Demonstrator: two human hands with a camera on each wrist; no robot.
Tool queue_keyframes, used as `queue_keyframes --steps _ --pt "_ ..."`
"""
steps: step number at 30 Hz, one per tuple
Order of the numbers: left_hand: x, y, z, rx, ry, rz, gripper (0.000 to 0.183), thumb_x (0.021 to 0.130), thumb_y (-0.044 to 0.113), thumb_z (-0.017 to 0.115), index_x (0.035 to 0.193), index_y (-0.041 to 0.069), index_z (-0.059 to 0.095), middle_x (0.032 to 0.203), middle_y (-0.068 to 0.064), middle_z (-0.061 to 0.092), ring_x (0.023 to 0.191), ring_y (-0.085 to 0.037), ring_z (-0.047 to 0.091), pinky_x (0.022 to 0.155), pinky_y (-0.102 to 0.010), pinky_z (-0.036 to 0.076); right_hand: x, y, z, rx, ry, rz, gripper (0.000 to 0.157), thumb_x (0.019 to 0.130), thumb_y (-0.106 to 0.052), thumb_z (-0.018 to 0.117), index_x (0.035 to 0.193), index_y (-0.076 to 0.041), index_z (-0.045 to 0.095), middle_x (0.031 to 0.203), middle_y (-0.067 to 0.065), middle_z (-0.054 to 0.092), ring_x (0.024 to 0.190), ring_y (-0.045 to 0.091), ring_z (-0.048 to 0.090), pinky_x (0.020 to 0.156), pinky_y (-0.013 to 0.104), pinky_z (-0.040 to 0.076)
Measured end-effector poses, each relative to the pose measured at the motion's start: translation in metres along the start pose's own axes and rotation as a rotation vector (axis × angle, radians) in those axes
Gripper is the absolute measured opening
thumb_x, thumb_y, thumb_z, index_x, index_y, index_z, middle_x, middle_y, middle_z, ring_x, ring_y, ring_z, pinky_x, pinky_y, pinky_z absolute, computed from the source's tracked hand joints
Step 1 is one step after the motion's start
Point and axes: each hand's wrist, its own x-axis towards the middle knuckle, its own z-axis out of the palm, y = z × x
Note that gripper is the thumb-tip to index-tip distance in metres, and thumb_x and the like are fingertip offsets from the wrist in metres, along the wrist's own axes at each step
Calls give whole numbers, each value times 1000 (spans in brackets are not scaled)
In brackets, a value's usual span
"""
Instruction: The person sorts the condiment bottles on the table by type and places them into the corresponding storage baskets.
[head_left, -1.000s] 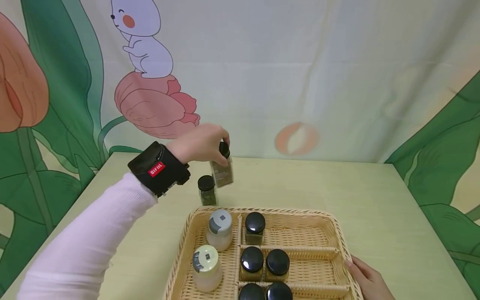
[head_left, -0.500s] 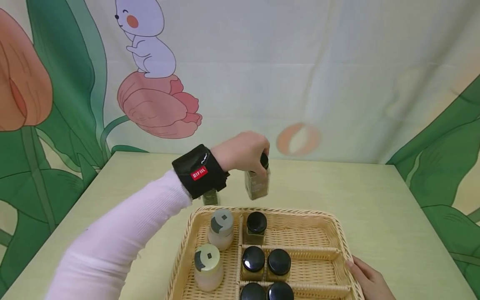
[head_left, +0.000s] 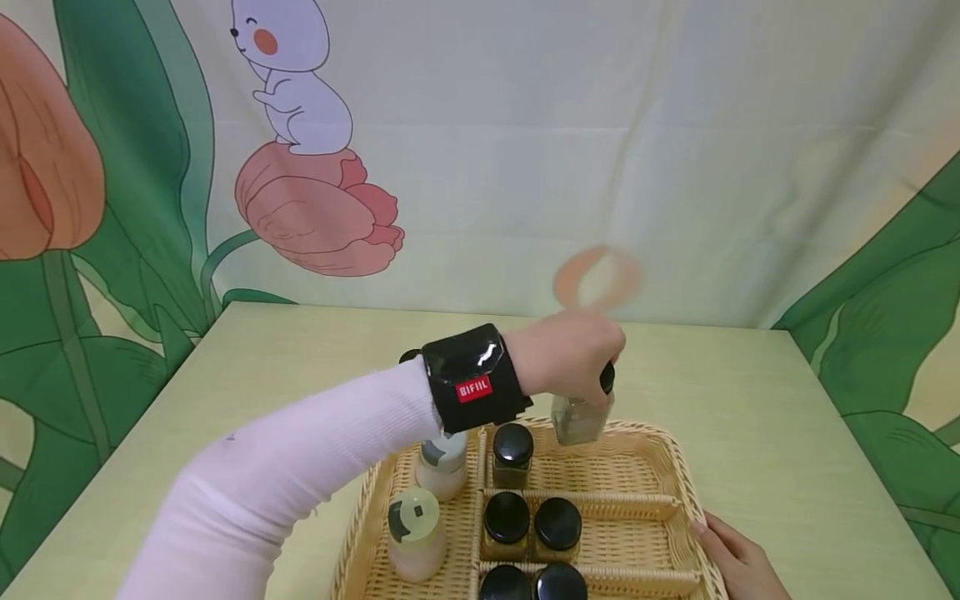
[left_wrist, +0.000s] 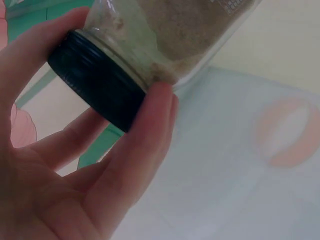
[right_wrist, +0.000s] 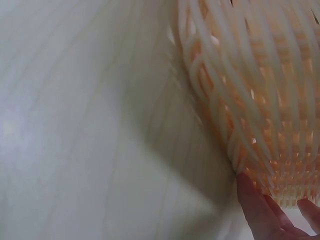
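My left hand [head_left: 570,354] pinches a glass spice jar [head_left: 579,423] by its black lid, holding it above the back of the wicker basket [head_left: 615,477]. In the left wrist view, the thumb and fingers surround the lid [left_wrist: 95,80], and brown powder shows through the glass. My right hand [head_left: 738,554] grips the basket's right side, the thumb at the rim; the right wrist view has its fingertips [right_wrist: 250,195] against the woven wall. Inside the basket, a black-lidded jar [head_left: 512,457] occupies the back compartment, left of the held jar.
Two larger pale-lidded jars [head_left: 415,533] stand in the basket's long left section. Further black-lidded jars [head_left: 506,521] sit in the middle and front compartments. Behind the basket, another jar [head_left: 409,356] is mostly hidden by my left arm. A printed curtain [head_left: 465,167] hangs behind the table.
The left hand has carried the spice jar rightward and lower, from behind the basket's left part to over its back compartment. The right hand and basket have stayed put.
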Motion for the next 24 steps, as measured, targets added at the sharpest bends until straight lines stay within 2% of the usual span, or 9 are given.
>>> queue_keyframes --steps 4,13,24 --pt "3 10 5 -13 -14 22 25 71 18 69 65 12 46 60 7 41 57 -8 36 50 -16 28 1 0 0 3 -4 9 103 69 -66 54 139 1 20 125 33 40 87 33 61 68 41 52" --pt "11 26 19 -11 -61 33 21 72 21 69 72 12 50 67 6 50 60 -7 45 52 -16 36 0 -2 0 -9 5 16 105 67 -67 55 138 2 21 124 33 41 85 31 62 68 40 52" --pt "7 44 35 18 -103 109 23 74 23 68 72 14 47 64 8 44 57 -5 40 50 -14 31 0 -2 -2 -45 13 13 101 70 -67 52 138 1 23 122 29 46 85 26 63 69 39 52"
